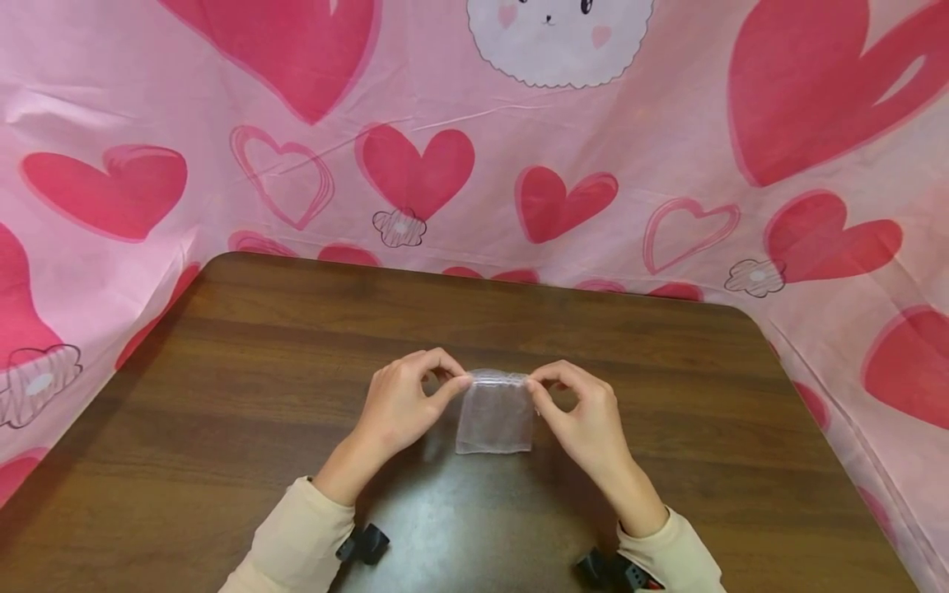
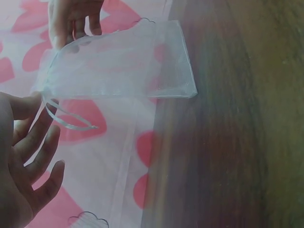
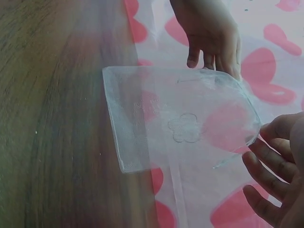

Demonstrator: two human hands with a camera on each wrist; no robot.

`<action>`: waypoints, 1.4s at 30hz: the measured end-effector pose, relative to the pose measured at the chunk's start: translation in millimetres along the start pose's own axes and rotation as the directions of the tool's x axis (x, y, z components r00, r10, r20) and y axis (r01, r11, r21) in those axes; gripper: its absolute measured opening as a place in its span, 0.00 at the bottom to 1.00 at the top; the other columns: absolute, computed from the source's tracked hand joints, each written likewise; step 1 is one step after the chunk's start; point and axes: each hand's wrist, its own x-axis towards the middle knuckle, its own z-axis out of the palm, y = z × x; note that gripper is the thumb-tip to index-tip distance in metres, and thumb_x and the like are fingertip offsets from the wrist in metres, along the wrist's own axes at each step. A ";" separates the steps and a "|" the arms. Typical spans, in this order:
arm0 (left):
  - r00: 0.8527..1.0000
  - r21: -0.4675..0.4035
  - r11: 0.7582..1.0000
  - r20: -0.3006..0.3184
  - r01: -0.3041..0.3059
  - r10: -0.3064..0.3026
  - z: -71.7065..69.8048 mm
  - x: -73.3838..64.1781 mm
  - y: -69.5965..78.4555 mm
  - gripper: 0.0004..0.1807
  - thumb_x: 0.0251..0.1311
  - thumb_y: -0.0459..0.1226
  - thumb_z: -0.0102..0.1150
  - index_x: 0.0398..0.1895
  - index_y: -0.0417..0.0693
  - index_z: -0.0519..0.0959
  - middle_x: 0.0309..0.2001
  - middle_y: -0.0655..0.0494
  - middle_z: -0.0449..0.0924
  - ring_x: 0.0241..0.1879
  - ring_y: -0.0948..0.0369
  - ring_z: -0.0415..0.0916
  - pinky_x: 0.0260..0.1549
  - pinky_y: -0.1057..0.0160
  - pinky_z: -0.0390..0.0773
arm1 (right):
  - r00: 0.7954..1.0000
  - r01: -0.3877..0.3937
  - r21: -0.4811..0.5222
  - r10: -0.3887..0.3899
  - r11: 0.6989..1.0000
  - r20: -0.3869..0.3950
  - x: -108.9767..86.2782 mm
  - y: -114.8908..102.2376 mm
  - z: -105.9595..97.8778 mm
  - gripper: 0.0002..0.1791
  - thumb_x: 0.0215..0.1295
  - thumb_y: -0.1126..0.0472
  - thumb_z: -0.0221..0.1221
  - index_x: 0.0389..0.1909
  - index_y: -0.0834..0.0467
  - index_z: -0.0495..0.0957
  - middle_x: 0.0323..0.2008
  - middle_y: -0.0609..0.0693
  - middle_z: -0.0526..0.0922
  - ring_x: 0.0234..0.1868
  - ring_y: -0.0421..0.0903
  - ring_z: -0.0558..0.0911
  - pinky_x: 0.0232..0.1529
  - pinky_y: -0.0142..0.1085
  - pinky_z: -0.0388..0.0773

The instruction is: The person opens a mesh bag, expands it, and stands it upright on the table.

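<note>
bag (image 1: 494,420) pinched at both top corners

the sheer bag is between the hands, over the table (image 1: 222,371). the left hand (image 1: 404,403) pinches one top corner, the right hand (image 1: 589,416) the other. a cord (image 2: 71,126) hangs loose beside the left fingertips. as far as i can judge, lifting and spreading are done; the top is not drawn fully tight. nothing shows inside, and whether its mouth is parted i cannot tell.

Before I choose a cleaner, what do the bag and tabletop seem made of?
The bag: probably organza-like mesh, sheer and faintly shiny; the backdrop shows through. The tabletop: wood or wood-look laminate, dark brown, semi-gloss, judging by grain streaks and sheen.
</note>
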 end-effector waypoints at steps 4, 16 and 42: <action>1.000 0.015 1.000 -0.003 0.004 -0.004 -1.3 0.4 -0.7 0.05 0.56 0.46 0.71 0.30 0.63 0.83 0.27 0.71 0.78 0.31 0.61 0.78 0.32 0.60 0.73 | 1.000 0.019 -0.005 -0.019 1.000 0.010 0.4 0.7 -1.2 0.09 0.57 0.71 0.69 0.31 0.54 0.84 0.28 0.40 0.82 0.31 0.39 0.80 0.38 0.33 0.76; 0.999 0.067 0.998 -0.045 0.019 -0.016 -3.7 0.8 0.5 0.05 0.54 0.47 0.73 0.28 0.63 0.85 0.24 0.70 0.78 0.26 0.65 0.75 0.26 0.60 0.70 | 0.999 0.012 -0.050 -0.010 0.999 0.045 1.0 3.4 -4.4 0.07 0.57 0.70 0.69 0.30 0.55 0.83 0.28 0.41 0.82 0.32 0.37 0.80 0.36 0.36 0.77; 0.994 0.151 0.984 -0.041 -0.094 0.101 -11.9 2.5 -5.6 0.07 0.53 0.47 0.73 0.28 0.65 0.82 0.26 0.71 0.77 0.20 0.71 0.67 0.22 0.63 0.68 | 0.986 0.133 -0.152 -0.115 0.979 0.124 3.0 10.2 -13.4 0.05 0.65 0.58 0.65 0.32 0.53 0.83 0.31 0.40 0.84 0.35 0.40 0.82 0.49 0.33 0.75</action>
